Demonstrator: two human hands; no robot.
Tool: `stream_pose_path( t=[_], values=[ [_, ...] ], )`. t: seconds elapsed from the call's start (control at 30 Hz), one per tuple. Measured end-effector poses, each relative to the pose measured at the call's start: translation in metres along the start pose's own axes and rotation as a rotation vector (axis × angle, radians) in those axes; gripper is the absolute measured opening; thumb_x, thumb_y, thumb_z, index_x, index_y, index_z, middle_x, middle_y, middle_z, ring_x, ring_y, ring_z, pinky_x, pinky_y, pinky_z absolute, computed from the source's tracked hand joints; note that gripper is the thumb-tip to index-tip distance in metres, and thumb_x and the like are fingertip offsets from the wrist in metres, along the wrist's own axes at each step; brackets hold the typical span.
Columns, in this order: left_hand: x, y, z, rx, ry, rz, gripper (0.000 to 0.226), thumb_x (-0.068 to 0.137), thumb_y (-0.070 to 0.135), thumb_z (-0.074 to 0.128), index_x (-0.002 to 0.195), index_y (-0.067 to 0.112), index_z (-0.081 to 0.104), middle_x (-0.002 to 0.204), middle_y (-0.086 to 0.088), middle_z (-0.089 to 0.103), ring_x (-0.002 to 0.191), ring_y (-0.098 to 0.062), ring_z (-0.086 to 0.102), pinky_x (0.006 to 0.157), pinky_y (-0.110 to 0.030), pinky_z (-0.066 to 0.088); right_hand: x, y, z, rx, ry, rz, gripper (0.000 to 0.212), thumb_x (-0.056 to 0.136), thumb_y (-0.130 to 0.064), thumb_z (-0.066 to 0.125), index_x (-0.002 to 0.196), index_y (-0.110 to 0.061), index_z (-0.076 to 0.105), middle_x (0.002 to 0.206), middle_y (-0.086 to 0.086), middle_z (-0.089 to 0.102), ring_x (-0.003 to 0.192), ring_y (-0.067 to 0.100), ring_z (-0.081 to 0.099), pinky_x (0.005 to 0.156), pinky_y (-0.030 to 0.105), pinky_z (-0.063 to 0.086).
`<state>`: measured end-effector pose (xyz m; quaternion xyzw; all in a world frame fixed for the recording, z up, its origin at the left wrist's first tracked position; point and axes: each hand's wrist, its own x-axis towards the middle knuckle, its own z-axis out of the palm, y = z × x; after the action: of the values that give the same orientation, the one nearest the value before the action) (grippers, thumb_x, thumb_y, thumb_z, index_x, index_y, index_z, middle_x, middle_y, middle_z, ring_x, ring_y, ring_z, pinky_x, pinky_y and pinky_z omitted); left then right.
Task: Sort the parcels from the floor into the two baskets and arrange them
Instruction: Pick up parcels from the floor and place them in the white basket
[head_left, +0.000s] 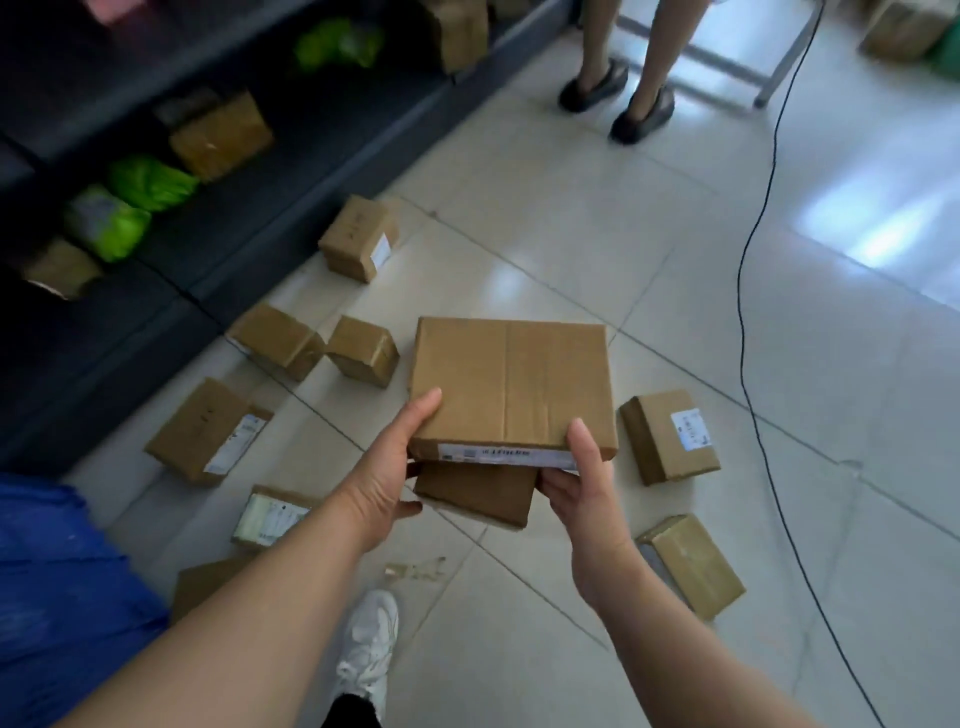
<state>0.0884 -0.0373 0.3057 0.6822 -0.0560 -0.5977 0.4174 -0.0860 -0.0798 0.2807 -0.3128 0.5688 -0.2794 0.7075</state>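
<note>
Curling under the near edge of a flat brown parcel (511, 384), the fingers (551, 475) of the right hand (587, 499) grip it with the thumb pressed on top. The left hand (382, 483) holds the near left corner the same way, thumb above and fingers below. The parcel is held level above the tiled floor (571, 234), with its white label strip on the edge facing the person. Directly beneath it is a smaller dark parcel (475, 493), close against the fingers of both hands; I cannot tell whether it is carried or lying on the tiles. More parcels are scattered on the floor around them: a labelled box (670, 436) just to the right, a taped box (693, 564) beside the right forearm, a label-up box (272, 517) beside the left forearm, and a long box (208, 431) further left. A dark shelf (311, 130) along the left holds green bags (150, 182) and brown boxes. A black cable (748, 312) trails over the tiles on the right, and another person's legs (618, 93) stand at the far end.
</note>
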Motion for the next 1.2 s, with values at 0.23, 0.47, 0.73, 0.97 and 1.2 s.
stream_pose_path(
  t=[0.23,0.47,0.73,0.97,1.2],
  values=[
    [-0.193,0.116,-0.008,-0.109,0.111,0.104,0.066,0.074,0.073,0.05,0.124,0.03,0.049,0.119,-0.005,0.057,0.116,-0.027,0.048,0.109,-0.059,0.025,-0.13,-0.163,0.05,-0.138,-0.179,-0.184,0.088,0.065,-0.073,0.062,0.139,-0.027,0.046,0.122,-0.003,0.066,0.107,0.017,0.065,0.086,0.028,0.051],
    [-0.376,0.168,-0.064,-0.219,0.22,0.269,0.067,0.074,0.078,0.049,0.122,0.031,0.052,0.112,-0.002,0.063,0.108,-0.024,0.054,0.094,-0.044,0.037,-0.286,-0.255,0.127,-0.264,-0.377,-0.287,0.089,0.07,-0.071,0.057,0.14,-0.017,0.045,0.12,0.006,0.066,0.106,0.022,0.065,0.072,0.023,0.048],
    [-0.554,0.186,-0.183,-0.358,0.345,0.506,0.061,0.08,0.074,0.048,0.125,0.032,0.05,0.113,-0.006,0.066,0.103,-0.025,0.061,0.08,-0.038,0.049,-0.442,-0.282,0.252,-0.38,-0.557,-0.429,0.123,0.041,-0.094,0.06,0.141,-0.023,0.044,0.12,0.004,0.066,0.107,0.023,0.065,0.101,0.047,0.047],
    [-0.685,0.119,-0.342,-0.47,0.53,0.602,0.049,0.087,0.066,0.047,0.116,0.028,0.059,0.103,-0.003,0.07,0.093,-0.018,0.065,0.07,-0.03,0.054,-0.586,-0.199,0.392,-0.415,-0.793,-0.374,0.088,0.073,-0.076,0.057,0.14,-0.02,0.044,0.12,0.005,0.065,0.104,0.021,0.062,0.076,0.031,0.048],
    [-0.78,0.019,-0.476,-0.518,0.683,0.497,0.042,0.087,0.068,0.044,0.105,0.033,0.058,0.101,-0.001,0.068,0.097,-0.021,0.06,0.086,-0.038,0.05,-0.693,-0.079,0.501,-0.509,-0.961,-0.227,0.101,0.063,-0.08,0.061,0.143,-0.021,0.045,0.122,0.005,0.065,0.108,0.023,0.063,0.089,0.04,0.05]
  ],
)
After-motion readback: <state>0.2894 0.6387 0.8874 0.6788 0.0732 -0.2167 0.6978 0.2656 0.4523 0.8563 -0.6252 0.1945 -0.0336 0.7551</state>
